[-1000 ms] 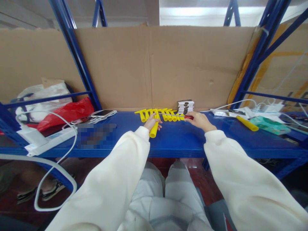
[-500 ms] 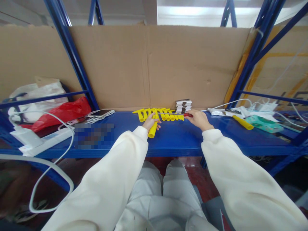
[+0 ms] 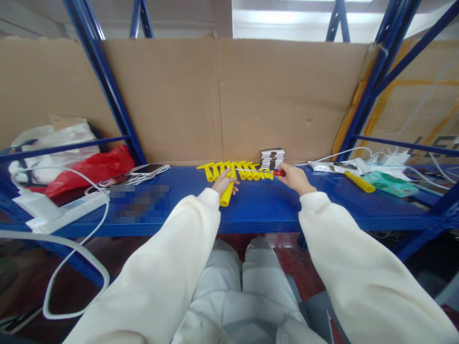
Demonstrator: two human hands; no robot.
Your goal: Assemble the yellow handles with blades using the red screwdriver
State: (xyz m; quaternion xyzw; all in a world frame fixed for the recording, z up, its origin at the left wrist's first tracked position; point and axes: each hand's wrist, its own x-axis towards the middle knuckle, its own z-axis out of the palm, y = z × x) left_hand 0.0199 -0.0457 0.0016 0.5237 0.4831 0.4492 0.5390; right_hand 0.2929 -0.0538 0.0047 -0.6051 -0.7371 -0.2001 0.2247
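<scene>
My left hand (image 3: 222, 182) is closed around a yellow T-shaped plastic handle (image 3: 226, 196), its round end tilted toward me. In my right hand (image 3: 296, 179) is a screwdriver (image 3: 279, 173) with a red grip. The screwdriver's long thin shaft points left, and its tip meets the upper part of the yellow handle; the exact contact is too small to make out. Behind both hands lies a row of similar yellow handles (image 3: 249, 175), partly covered by my left hand and the shaft. A stack of small white-and-black boxes (image 3: 272, 158) stands behind the row's right end.
The blue shelf (image 3: 265, 205) backs onto a cardboard sheet (image 3: 287, 95). Another yellow piece (image 3: 360, 182) lies at right beside a green packet (image 3: 390, 183). At left are a power strip (image 3: 68, 212), cables, a phone (image 3: 148, 168) and a red bag (image 3: 93, 168).
My right hand has shifted very slightly, with the screwdriver's red grip showing more. My left hand keeps the yellow handle in nearly the same place. The whole view has moved a little.
</scene>
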